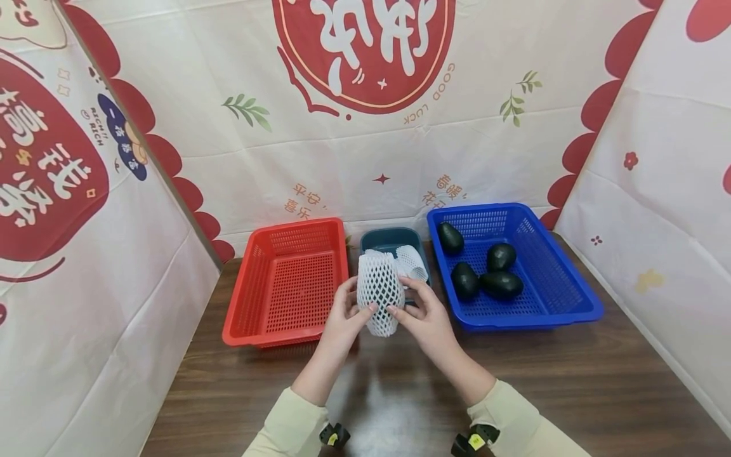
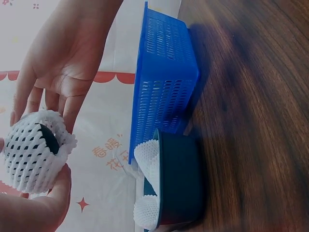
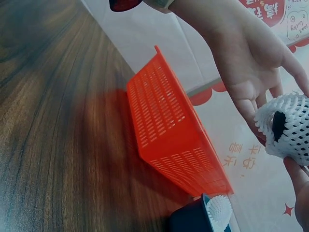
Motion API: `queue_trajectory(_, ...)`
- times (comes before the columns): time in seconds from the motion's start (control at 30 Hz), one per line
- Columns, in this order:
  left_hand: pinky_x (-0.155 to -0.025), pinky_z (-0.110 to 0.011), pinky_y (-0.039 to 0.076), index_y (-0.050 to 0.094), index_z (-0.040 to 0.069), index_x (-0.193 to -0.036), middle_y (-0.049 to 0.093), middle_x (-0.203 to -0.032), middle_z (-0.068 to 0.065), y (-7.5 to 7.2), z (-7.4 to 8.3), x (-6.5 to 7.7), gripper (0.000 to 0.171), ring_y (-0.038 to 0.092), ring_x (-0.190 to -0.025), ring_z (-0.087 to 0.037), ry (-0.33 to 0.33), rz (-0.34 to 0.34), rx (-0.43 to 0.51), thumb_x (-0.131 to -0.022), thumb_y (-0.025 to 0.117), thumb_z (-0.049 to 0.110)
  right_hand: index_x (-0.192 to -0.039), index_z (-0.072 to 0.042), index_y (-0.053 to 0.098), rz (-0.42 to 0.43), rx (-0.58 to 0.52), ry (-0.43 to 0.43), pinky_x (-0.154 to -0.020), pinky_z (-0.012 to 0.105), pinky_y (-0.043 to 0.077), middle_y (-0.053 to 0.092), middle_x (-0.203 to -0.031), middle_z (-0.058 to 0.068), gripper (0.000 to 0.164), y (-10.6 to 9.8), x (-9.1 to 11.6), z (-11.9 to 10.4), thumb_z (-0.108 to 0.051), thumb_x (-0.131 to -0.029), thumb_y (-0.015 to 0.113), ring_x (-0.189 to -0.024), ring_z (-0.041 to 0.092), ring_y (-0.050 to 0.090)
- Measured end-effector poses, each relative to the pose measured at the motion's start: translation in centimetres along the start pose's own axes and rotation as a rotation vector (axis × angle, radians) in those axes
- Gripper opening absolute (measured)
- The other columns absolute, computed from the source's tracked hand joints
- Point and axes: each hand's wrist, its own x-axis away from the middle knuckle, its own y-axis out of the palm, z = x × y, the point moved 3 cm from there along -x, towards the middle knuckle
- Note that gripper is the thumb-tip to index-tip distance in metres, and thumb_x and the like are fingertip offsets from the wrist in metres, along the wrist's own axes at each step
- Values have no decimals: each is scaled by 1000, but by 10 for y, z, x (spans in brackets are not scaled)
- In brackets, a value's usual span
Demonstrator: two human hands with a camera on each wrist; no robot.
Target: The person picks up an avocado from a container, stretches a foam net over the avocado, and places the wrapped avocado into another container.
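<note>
Both hands hold an avocado (image 2: 49, 139) wrapped in a white foam net sleeve (image 1: 379, 285), raised in front of the teal bin. My left hand (image 1: 348, 311) grips its left side, thumb at the front. My right hand (image 1: 424, 312) grips the right side, its thumb also at the front. Dark skin shows through the mesh and at the sleeve's open end in both wrist views. More white foam nets (image 1: 412, 261) lie in the small teal bin (image 1: 388, 236) behind the hands. Several bare avocados (image 1: 501, 285) lie in the blue basket (image 1: 548, 279) on the right.
A red basket (image 1: 302, 285) with nothing in it stands on the left of the wooden table (image 1: 400, 393). Printed cloth (image 1: 342, 165) hangs behind the containers and along both sides. The teal bin sits between the two baskets.
</note>
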Motion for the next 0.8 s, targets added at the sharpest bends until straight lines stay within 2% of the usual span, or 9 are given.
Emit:
queue_trajectory(0.2, -87, -39, 44, 27, 15, -137, 43, -124, -17, 1, 0, -1, 57, 51, -108, -29, 78, -15, -5, -88, 57, 10, -125, -1, 46, 34, 22, -6, -80, 29, 47, 43, -122, 12, 49, -1, 1, 0, -3, -80, 66, -108, 31, 49)
queue_trajectory(0.3, -86, -37, 44, 31, 16, -136, 44, -123, -16, 2, -2, -2, 54, 51, -109, -28, 92, -25, -9, -88, 56, 11, -122, 1, 47, 56, 11, -11, -81, 29, 47, 43, -121, 12, 47, -1, 1, 0, -1, -78, 66, -107, 29, 49)
queue_trajectory(0.57, -88, -37, 43, 31, 18, -137, 45, -125, -14, 0, -3, -3, 54, 48, -112, -25, 69, -30, -32, -89, 55, 14, -114, 5, 49, 75, -24, -43, -78, 31, 48, 44, -119, 13, 44, -2, 1, 2, 3, -75, 68, -107, 31, 48)
queue_trajectory(0.8, -88, -39, 42, 38, 24, -135, 49, -123, -9, -16, -11, -8, 49, 49, -107, -24, 47, 40, -165, -89, 55, 22, -110, 8, 53, 31, -11, -147, -77, 33, 49, 46, -113, 20, 40, 3, -3, 0, 8, -73, 68, -103, 37, 49)
